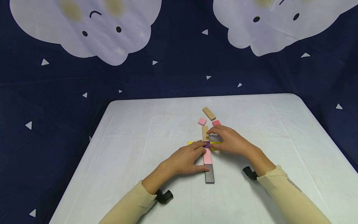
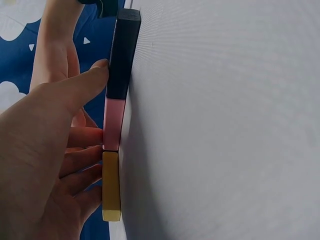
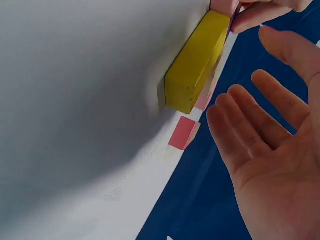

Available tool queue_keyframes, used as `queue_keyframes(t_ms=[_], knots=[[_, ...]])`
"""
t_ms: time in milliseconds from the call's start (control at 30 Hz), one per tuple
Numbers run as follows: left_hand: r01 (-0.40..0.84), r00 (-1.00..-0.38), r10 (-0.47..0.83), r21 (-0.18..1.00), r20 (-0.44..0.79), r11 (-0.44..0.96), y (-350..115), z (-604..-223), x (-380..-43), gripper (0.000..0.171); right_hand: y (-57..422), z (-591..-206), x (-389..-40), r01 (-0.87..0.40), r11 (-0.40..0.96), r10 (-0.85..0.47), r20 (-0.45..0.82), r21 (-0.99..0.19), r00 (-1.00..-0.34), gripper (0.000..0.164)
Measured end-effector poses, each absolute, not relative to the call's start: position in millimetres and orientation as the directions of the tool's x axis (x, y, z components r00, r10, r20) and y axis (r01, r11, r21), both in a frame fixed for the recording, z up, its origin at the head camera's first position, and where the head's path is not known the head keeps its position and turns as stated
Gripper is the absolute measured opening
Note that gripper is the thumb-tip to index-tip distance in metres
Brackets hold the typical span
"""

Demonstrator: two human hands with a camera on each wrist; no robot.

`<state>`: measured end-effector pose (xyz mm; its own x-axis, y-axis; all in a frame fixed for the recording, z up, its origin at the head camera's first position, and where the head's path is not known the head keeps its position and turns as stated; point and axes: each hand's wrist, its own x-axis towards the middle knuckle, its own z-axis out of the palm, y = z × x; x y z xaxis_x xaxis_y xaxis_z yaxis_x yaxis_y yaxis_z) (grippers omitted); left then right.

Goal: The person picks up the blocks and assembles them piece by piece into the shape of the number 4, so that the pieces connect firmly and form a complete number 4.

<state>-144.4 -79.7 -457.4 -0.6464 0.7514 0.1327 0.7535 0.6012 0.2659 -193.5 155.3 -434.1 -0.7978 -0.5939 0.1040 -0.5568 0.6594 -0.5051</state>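
Observation:
Flat blocks form a cross on the white table: a dark grey block (image 1: 209, 177), a pink block (image 1: 207, 157), a small purple block (image 1: 207, 145), a wooden block (image 1: 205, 133), and yellow (image 3: 192, 60) out to both sides. My left hand (image 1: 184, 158) lies over the left of the row, its thumb on the grey block and fingertips on the pink and purple ones. In the left wrist view a yellow block (image 2: 111, 185) sits beneath those fingers. My right hand (image 1: 230, 140) hovers beside the wooden block and the right yellow arm, fingers spread and holding nothing.
Beyond the cross lie a light pink cube (image 1: 202, 121), a red-pink block (image 1: 216, 123) and a slanted wooden block (image 1: 209, 114). Black wrist cameras (image 1: 164, 197) hang below both sleeves. A dark blue cloth with clouds (image 1: 179, 77) rises behind the table's far edge.

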Motion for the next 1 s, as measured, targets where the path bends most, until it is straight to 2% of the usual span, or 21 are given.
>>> queue_keyframes(t_ms=[167,400,600,1000], knots=[[0.752,-0.647,0.751,0.266,0.130,0.603,-79.8,-457.5,-145.6,0.061,154.1,-435.8,-187.1,-0.599,0.650,-0.632,0.104,-0.467,-0.768,0.041],[0.754,-0.645,0.754,0.271,0.129,0.598,-80.0,-457.5,-145.9,0.062,153.1,-435.4,-173.4,-0.601,0.655,-0.659,0.042,-0.459,-0.751,0.035],[0.768,-0.628,0.762,0.277,0.155,0.577,-80.4,-459.2,-145.1,0.065,151.3,-437.7,-164.6,-0.629,0.639,-0.692,0.025,-0.442,-0.721,0.041],[0.754,-0.644,0.752,0.285,0.140,0.592,-81.3,-459.8,-144.5,0.070,150.0,-438.1,-154.3,-0.636,0.664,-0.689,0.010,-0.392,-0.725,0.055]])
